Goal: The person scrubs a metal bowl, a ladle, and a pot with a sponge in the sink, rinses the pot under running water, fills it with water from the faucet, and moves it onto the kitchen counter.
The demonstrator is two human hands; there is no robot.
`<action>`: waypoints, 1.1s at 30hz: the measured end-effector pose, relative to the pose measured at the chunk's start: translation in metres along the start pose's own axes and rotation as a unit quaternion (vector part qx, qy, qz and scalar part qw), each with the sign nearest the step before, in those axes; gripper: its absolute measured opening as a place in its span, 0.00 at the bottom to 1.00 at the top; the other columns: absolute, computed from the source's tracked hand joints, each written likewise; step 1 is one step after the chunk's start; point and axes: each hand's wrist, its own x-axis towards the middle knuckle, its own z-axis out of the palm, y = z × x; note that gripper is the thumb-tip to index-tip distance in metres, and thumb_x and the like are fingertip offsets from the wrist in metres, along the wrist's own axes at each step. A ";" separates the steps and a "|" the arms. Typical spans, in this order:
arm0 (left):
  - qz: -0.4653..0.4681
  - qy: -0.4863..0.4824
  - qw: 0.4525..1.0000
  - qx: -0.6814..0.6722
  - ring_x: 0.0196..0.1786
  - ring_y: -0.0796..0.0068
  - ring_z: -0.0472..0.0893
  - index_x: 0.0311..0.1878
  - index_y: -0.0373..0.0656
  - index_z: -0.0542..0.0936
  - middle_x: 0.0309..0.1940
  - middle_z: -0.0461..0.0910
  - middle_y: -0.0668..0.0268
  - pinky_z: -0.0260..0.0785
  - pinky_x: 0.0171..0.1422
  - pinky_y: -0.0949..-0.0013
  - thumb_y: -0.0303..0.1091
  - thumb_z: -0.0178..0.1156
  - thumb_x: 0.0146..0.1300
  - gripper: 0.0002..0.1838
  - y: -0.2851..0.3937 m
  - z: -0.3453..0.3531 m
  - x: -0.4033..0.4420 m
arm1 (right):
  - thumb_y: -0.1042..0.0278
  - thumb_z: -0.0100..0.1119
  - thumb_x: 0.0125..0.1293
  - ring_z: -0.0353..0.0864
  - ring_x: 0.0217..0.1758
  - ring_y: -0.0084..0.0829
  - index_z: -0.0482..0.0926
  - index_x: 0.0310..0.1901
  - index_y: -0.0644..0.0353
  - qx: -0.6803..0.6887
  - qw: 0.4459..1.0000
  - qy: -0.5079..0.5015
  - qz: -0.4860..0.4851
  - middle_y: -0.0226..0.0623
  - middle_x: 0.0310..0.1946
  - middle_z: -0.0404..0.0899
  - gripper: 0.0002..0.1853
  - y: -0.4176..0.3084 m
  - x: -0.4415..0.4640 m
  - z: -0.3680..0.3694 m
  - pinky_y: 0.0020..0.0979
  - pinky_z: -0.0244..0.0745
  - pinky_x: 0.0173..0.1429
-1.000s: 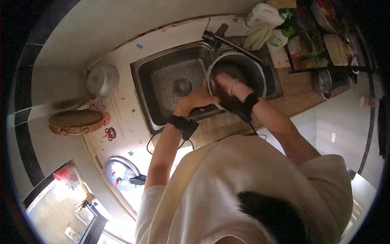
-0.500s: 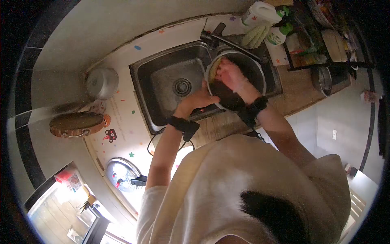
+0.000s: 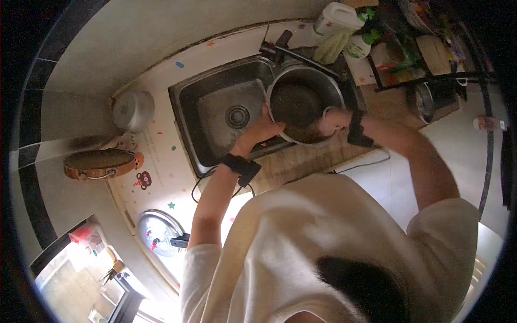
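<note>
A large round metal pot (image 3: 301,99) sits tilted over the right side of the sink, its dark inside facing up. My left hand (image 3: 261,131) grips the pot's near-left rim, thumb over the edge. At the near-right rim, my right hand (image 3: 331,123) is closed with its fingers against the inner wall. Whatever those fingers hold is hidden from view. Black bands are strapped round both wrists. Behind the pot is the black faucet (image 3: 283,48).
The sink's left basin (image 3: 215,102) has a round drain. A metal pot (image 3: 133,110) and a round wooden board (image 3: 99,164) stand at left, a glass lid (image 3: 160,231) nearer. Bottles (image 3: 339,20), a green cloth (image 3: 331,47) and a rack (image 3: 425,83) are at the back right.
My right hand has moved from the pot's far-left inner wall to its near-right side. The yellowish thing beside its fingers is no longer visible. My left hand stays on the rim.
</note>
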 end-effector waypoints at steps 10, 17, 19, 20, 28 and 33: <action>-0.012 0.042 0.990 0.137 0.38 0.53 0.77 0.61 0.26 0.36 0.39 0.73 0.40 0.67 0.40 0.64 0.43 0.52 0.48 0.47 0.012 -0.007 0.001 | 0.69 0.46 0.55 0.53 0.57 0.25 0.69 0.50 0.53 -0.383 0.871 0.282 0.124 0.25 0.52 0.62 0.18 0.018 0.034 -0.068 0.35 0.36 0.64; -0.042 0.052 0.995 0.073 0.50 0.49 0.69 0.60 0.32 0.49 0.47 0.67 0.44 0.63 0.52 0.60 0.41 0.55 0.47 0.41 0.021 -0.010 -0.008 | 0.72 0.44 0.55 0.58 0.60 0.29 0.70 0.49 0.59 -0.519 0.786 0.280 0.185 0.33 0.53 0.66 0.18 0.009 -0.022 -0.015 0.34 0.43 0.67; -0.014 0.068 0.993 0.094 0.45 0.49 0.73 0.60 0.28 0.42 0.42 0.71 0.42 0.65 0.46 0.61 0.43 0.54 0.47 0.45 0.006 -0.005 0.003 | 0.75 0.45 0.54 0.64 0.56 0.33 0.72 0.46 0.63 -0.562 0.762 0.254 0.199 0.40 0.49 0.70 0.16 0.014 -0.042 0.003 0.32 0.53 0.64; -0.008 0.073 0.993 0.097 0.45 0.49 0.73 0.60 0.28 0.42 0.42 0.71 0.42 0.65 0.46 0.61 0.44 0.54 0.47 0.45 0.005 -0.004 0.005 | 0.75 0.45 0.53 0.67 0.54 0.35 0.72 0.45 0.64 -0.530 0.795 0.226 0.188 0.42 0.47 0.72 0.16 0.012 -0.042 0.011 0.33 0.57 0.62; -0.070 0.075 0.989 0.105 0.43 0.49 0.75 0.61 0.23 0.34 0.38 0.74 0.42 0.68 0.44 0.63 0.45 0.52 0.46 0.50 0.031 -0.011 -0.010 | 0.75 0.48 0.47 0.72 0.47 0.45 0.71 0.47 0.66 0.173 0.963 0.205 0.006 0.52 0.42 0.73 0.21 -0.047 0.004 0.036 0.37 0.67 0.51; -0.081 0.030 0.984 0.156 0.42 0.48 0.75 0.61 0.21 0.36 0.38 0.74 0.41 0.67 0.45 0.62 0.47 0.51 0.46 0.50 0.026 -0.013 -0.006 | 0.68 0.47 0.54 0.74 0.45 0.40 0.73 0.46 0.61 0.095 0.956 0.256 -0.105 0.49 0.45 0.73 0.17 -0.006 0.148 0.027 0.37 0.69 0.49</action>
